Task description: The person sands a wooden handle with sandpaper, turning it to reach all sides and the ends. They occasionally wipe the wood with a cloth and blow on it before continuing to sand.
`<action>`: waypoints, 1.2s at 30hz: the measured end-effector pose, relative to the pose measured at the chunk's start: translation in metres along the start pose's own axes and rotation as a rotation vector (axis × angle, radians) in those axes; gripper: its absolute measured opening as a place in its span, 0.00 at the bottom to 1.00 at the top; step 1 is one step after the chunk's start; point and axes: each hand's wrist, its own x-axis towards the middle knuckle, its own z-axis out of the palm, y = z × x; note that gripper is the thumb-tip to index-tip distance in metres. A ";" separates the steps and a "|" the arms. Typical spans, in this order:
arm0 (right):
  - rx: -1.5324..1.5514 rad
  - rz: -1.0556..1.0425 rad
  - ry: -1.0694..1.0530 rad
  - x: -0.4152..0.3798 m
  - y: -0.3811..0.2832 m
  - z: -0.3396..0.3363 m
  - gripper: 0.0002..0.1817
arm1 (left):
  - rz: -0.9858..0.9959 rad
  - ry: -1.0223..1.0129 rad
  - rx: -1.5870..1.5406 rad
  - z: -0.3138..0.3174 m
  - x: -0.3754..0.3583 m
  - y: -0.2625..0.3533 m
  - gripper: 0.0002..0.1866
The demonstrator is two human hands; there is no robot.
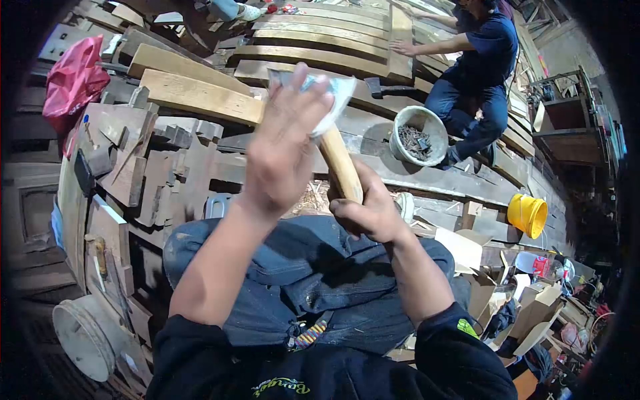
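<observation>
My right hand (370, 203) is wrapped round the lower end of a pale wooden handle (339, 160) above my lap. The handle slants up and to the left to a broad, light-coloured blade-like head (339, 103). Against that head, my left hand (283, 137) lies flat with its fingers stretched upward, somewhat blurred, and covers much of it. Below both hands, wood shavings (313, 200) lie on the floor in front of my crossed legs.
A person (477, 73) sits at the upper right, one hand on boards. Near them stand a white bucket (400, 143) of small dark pieces and a hatchet (390, 89). A yellow bucket (527, 215) is at right. Planks (200, 93) lie ahead; a white bucket (83, 340) stands lower left.
</observation>
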 end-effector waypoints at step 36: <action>0.606 0.191 -0.344 0.004 -0.002 -0.020 0.25 | 0.027 -0.119 -0.037 -0.002 0.000 -0.006 0.18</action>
